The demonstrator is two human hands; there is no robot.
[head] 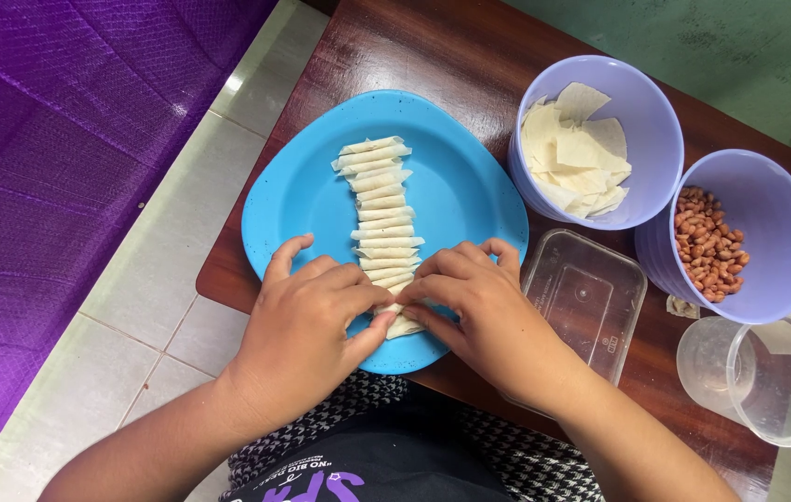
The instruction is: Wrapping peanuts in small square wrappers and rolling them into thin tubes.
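A blue plate (470,191) lies on a dark wooden table and carries a column of several small rolled pastry wrappers (382,209). At the near end of that column, my left hand (307,325) and my right hand (479,311) meet over one pale wrapper piece (403,325). Both hands pinch it with thumbs and fingertips, and the fingers hide most of it.
A lilac bowl of cut pastry sheets (581,149) and a lilac bowl of peanuts (711,244) stand to the right. In front of them sit an empty clear rectangular container (586,297) and a clear round cup (758,376). A purple mat (52,139) lies on the tiled floor at left.
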